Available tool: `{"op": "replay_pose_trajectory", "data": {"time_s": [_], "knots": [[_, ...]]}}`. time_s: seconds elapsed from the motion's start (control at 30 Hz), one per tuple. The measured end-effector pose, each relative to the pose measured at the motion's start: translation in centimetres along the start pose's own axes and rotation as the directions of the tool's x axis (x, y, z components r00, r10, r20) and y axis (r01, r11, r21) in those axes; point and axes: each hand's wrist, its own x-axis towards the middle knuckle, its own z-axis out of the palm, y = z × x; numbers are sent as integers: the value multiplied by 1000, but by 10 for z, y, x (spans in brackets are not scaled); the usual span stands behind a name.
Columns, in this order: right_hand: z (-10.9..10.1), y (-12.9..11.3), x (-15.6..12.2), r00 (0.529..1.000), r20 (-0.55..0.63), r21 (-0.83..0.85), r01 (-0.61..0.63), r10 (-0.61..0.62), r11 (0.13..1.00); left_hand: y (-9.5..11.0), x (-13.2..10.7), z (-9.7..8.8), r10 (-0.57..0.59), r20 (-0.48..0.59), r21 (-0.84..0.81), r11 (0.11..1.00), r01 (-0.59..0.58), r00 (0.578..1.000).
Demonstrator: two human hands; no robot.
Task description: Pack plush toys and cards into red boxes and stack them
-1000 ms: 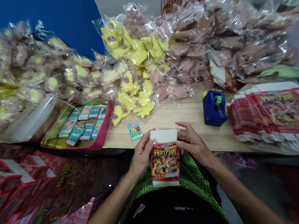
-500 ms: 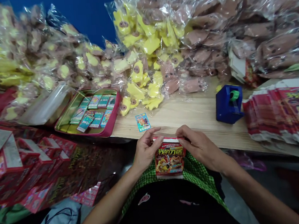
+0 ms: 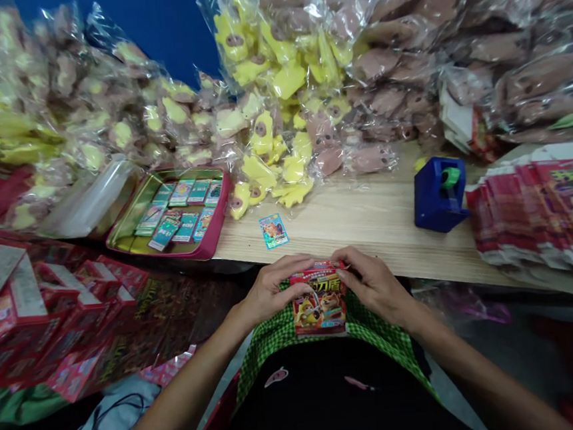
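Red printed cardboard carton (image 3: 319,302): held upright above the person's lap, over green gingham cloth (image 3: 277,333), just short of the table edge. Left hand (image 3: 270,290) and right hand (image 3: 375,284) press in from both sides, fingers curled over its upper corners, pinching the carton between them. Beyond, on the wooden table (image 3: 367,224): one loose trading card (image 3: 273,231), a pink-rimmed tray (image 3: 218,211) of cards, a blue tape dispenser (image 3: 438,195), stacked flat cartons (image 3: 532,213) — and heaped bagged plush toys (image 3: 275,89), yellow and pink.
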Motion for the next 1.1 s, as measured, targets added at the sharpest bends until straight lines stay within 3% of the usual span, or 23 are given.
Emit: {"op": "replay_pose_trajectory", "data": {"time_s": [0.1, 0.23, 0.33, 0.37, 0.4, 0.47, 0.5, 0.57, 0.67, 0.77, 0.93, 1.1], "knots": [[0, 3, -2, 999, -17, 109, -30, 32, 994, 6, -1, 6, 38, -1, 38, 999, -38, 999], [-13, -13, -6, 994, -59, 45, 96, -94, 994, 29, 9, 1, 128, -41, 93, 988, -124, 991], [-44, -19, -4, 959, -281, -81, 23, -45, 996, 52, 38, -17, 215, -209, 194, 965, -176, 954], [-59, -16, -3, 909, -416, -119, -79, 22, 990, 58, 51, -23, 265, -269, 236, 950, -203, 926], [-75, -11, -2, 826, -554, -126, -204, 101, 971, 63, 66, -27, 322, -321, 277, 931, -236, 891], [-105, 8, -1, 617, -746, -44, -425, 253, 904, 67, 94, -27, 429, -350, 344, 886, -311, 833], [-118, 19, -1, 541, -779, 16, -486, 316, 874, 65, 107, -22, 467, -336, 359, 867, -347, 818], [-134, 41, 2, 469, -776, 129, -537, 422, 834, 54, 126, -9, 516, -276, 365, 837, -408, 811], [-141, 60, 6, 449, -703, 280, -537, 551, 796, 34, 138, 10, 537, -221, 369, 819, -440, 814], [-139, 60, 7, 449, -650, 397, -486, 613, 778, 25, 137, 17, 535, -191, 370, 816, -445, 823], [-129, 56, -3, 465, -656, 449, -392, 594, 803, 31, 135, 14, 530, -137, 407, 800, -440, 837], [-105, 71, -18, 464, -723, 365, -372, 512, 853, 34, 137, 13, 580, -95, 484, 737, -472, 809]]}}
